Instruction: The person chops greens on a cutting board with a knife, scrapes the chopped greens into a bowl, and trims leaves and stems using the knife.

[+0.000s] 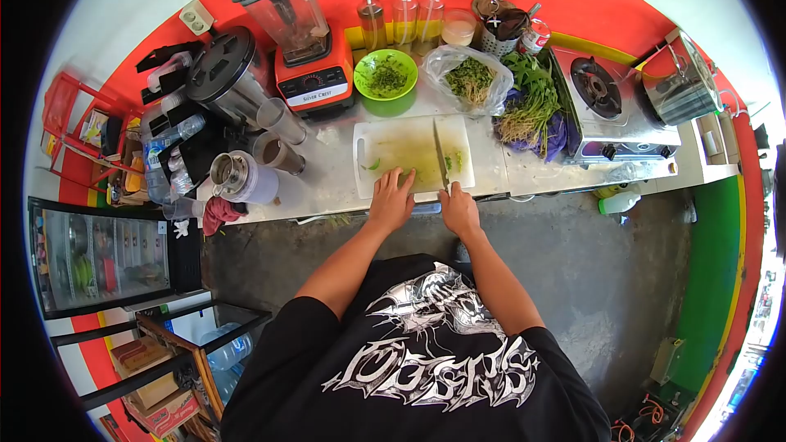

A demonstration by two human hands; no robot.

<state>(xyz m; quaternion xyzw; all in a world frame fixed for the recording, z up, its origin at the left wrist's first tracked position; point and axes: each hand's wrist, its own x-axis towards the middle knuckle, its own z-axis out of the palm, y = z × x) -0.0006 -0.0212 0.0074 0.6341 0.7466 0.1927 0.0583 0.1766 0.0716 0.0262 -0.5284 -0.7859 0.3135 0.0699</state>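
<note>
A white cutting board point(397, 147), stained yellow-green, lies flat on the counter. My right hand point(460, 211) is closed around the handle of a kitchen knife point(440, 152), whose blade points away from me over the right part of the board. Chopped green bits point(453, 162) lie just right of the blade. On the board's near edge rests my left hand point(393, 200), fingers spread and nothing visible in them. A small green scrap point(373, 165) is on the board by its fingertips. Behind the board stands a green bowl point(385, 76) of chopped greens.
A clear plastic bag of greens point(469, 82) and a leafy bunch with roots point(528, 110) lie behind right, beside a gas stove point(596, 90). Left are a red blender point(313, 74), plastic cups point(278, 152) and a lidded jug point(244, 178). Pump bottles point(404, 16) line the wall.
</note>
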